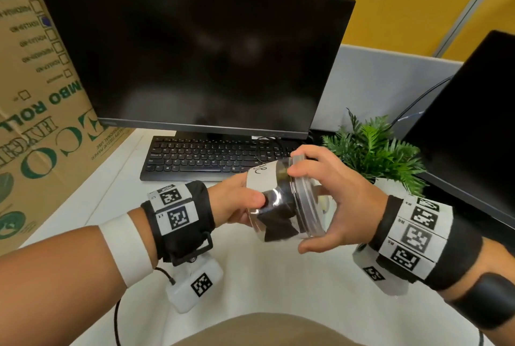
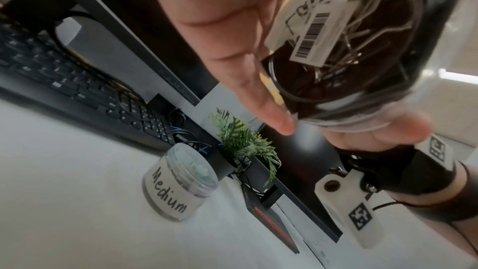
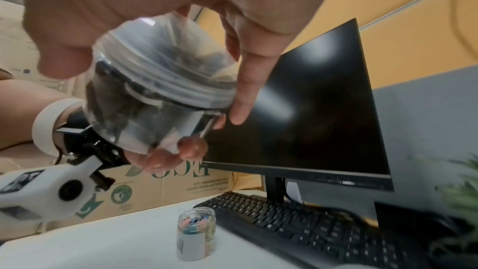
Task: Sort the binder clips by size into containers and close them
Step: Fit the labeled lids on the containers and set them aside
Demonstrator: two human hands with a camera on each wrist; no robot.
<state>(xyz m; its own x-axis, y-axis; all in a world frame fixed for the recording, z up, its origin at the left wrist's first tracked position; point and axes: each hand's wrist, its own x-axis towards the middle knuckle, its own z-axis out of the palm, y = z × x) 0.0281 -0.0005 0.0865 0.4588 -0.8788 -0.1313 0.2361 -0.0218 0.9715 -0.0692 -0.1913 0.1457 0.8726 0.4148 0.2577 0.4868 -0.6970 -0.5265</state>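
While your left hand (image 1: 237, 200) grips the jar (image 1: 274, 206) of black clips (image 1: 278, 224) above the table (image 1: 278, 284), your right hand (image 1: 331, 192) clasps its lid (image 1: 308, 200): the closing step. Next, judge the thread seated, then twist until snug.

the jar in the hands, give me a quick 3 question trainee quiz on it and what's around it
1. True or false: the left hand grips the body of the jar while the right hand grips its lid.
2. What word is written on the jar standing by the plant?
A. Small
B. Medium
C. Large
3. Fill in: the clips inside the held jar are mostly ____ in colour.

Key: 1 true; 2 B, the Medium jar; 3 black.
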